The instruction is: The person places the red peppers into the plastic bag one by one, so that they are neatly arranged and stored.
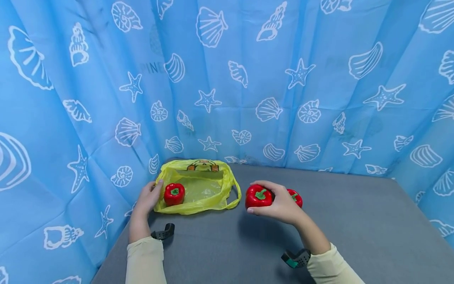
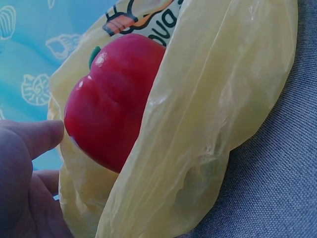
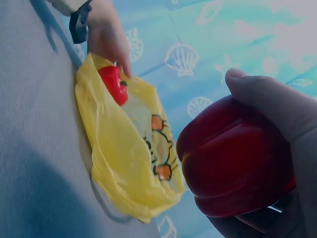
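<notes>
A yellow plastic bag (image 1: 207, 206) lies on the grey table with its mouth spread wide. Inside, against its left side, is a red bell pepper (image 1: 174, 194) with a green stem. My left hand (image 1: 147, 199) pinches the bag's left rim, thumb on the inner side beside that pepper (image 2: 116, 104). To the right of the bag, my right hand (image 1: 281, 205) grips a second red bell pepper (image 1: 258, 196) between thumb and fingers, above its shadow on the table. A third red bell pepper (image 1: 296, 198) sits behind the right hand, which partly hides it.
The grey table (image 1: 354, 221) runs back to a blue curtain (image 1: 227, 79) printed with white shells and starfish, which also hangs along both sides. A loop handle (image 1: 235, 197) of the bag stretches out on its right. Each wrist wears a black camera mount (image 1: 164, 232).
</notes>
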Available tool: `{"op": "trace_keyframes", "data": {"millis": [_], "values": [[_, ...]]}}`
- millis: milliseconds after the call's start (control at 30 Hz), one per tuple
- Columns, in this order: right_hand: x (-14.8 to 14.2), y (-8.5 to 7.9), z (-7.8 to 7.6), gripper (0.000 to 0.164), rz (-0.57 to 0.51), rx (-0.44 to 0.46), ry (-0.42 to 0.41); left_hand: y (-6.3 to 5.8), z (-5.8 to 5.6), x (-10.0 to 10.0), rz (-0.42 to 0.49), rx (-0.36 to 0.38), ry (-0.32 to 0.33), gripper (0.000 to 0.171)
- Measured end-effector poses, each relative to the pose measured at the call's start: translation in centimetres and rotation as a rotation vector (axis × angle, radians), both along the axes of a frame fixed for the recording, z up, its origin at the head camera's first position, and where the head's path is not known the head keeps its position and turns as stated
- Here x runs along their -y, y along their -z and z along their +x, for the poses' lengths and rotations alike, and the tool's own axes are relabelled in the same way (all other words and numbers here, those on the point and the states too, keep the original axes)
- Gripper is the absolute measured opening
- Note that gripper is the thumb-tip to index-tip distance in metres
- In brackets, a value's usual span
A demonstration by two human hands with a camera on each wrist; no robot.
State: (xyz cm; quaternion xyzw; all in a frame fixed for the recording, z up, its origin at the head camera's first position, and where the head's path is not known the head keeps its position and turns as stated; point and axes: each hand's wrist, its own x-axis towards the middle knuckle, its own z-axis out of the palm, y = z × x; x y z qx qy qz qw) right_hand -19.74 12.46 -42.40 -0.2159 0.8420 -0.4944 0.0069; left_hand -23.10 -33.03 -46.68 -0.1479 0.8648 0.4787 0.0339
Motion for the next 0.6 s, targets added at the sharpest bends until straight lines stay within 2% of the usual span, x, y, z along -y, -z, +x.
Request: {"op": "trace_keyframes", "data": {"millis": [333, 600], "values": [[3.0, -0.2, -1.5, 0.075, -0.032, 0.025, -0.109, 0.1, 0.0, 0.0, -0.002, -0.001, -0.001, 0.090], [6.0, 0.0, -3.3, 0.072, -0.068, -0.002, -0.155, 0.2, -0.2, 0.0, -0.014, -0.006, 0.005, 0.091]]}}
